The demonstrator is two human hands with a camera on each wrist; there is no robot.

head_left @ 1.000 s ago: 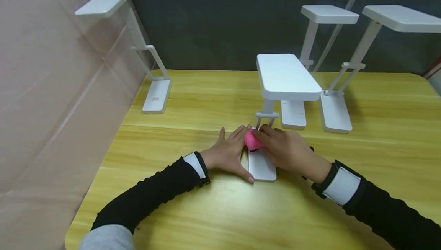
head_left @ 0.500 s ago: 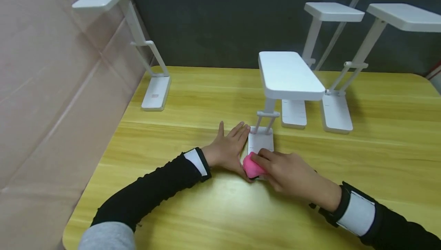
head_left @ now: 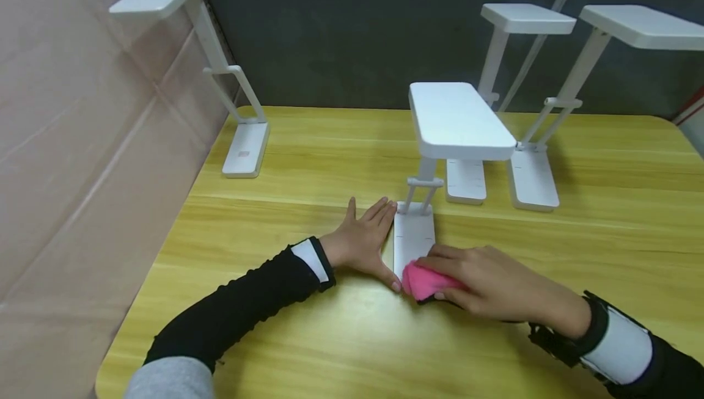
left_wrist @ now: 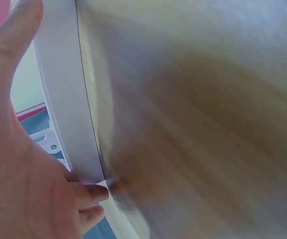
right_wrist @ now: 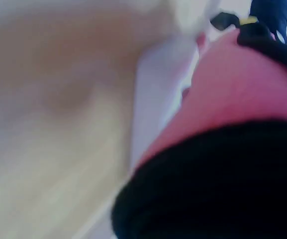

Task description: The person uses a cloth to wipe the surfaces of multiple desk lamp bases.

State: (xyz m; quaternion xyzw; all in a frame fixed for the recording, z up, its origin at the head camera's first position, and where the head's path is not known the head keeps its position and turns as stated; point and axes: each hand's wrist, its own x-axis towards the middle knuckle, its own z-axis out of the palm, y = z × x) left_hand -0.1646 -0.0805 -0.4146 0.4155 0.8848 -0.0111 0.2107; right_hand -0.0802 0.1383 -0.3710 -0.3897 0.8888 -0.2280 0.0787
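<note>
A white folding desk lamp (head_left: pixel 414 237) stands on the wooden table, its flat head (head_left: pixel 464 121) raised over the base. My left hand (head_left: pixel 363 240) is spread along the left side of the base, fingertips at the far end and thumb at the near corner. The left wrist view shows the side of the lamp base (left_wrist: pixel 66 99) between thumb and fingers. A pink cloth (head_left: pixel 426 280) with a dark edge is bunched in my right hand (head_left: pixel 489 283), which holds it over the near end of the base. The right wrist view is blurred and mostly covered by a black band (right_wrist: pixel 208 189).
Two more white lamps stand behind to the right, a nearer-middle one (head_left: pixel 466 182) and a wider one (head_left: pixel 533 179). Another lamp (head_left: pixel 245 148) is at the far left, beside a pale cloth-like wall (head_left: pixel 71 173). A dark panel (head_left: pixel 341 38) rises behind the wooden table (head_left: pixel 308 338).
My right hand has drawn the pink cloth along the base toward me, from below the hinge to the near end, then slightly right. My left hand stays at the base's side.
</note>
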